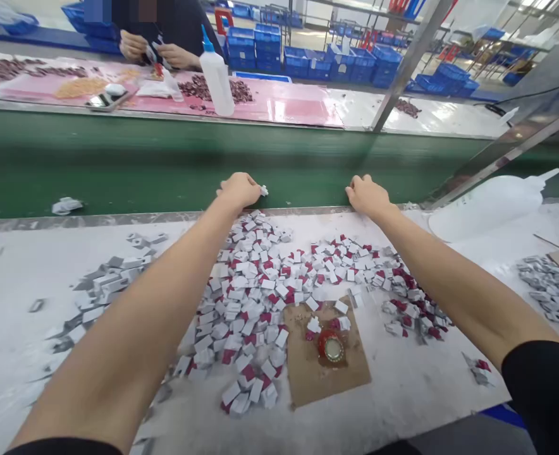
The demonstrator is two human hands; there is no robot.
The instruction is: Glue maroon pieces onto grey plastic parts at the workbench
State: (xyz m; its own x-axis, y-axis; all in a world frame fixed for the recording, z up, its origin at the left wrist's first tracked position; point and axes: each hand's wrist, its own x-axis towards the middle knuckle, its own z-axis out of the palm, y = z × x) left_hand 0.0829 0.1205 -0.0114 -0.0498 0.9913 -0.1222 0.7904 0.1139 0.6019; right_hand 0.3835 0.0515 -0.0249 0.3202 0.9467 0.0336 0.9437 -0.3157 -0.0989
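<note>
Smooth green belt (pixel 165 164) edges our whitish bench (pixel 14 284); above the belt our left grip (pixel 240 188) tightly pinches a knobbly white piece (pixel 264 190). Our right grip (pixel 368 194) curls, its hold impossible to tell. Blocky white-and-maroon parts (pixel 267 284) heap nearby.

From my end, I see blue bins (pixel 255 47) stacked at upper centre, a blue-tipped white bottle (pixel 219 82) on a pink sheet (pixel 293 104), a yellowish pile (pixel 78 87) at upper left, and a metal post (pixel 405 71) slanting at upper right.

The table (pixel 403 373) bears small parts (pixel 267 284) and cardboard (pixel 308 370).
</note>
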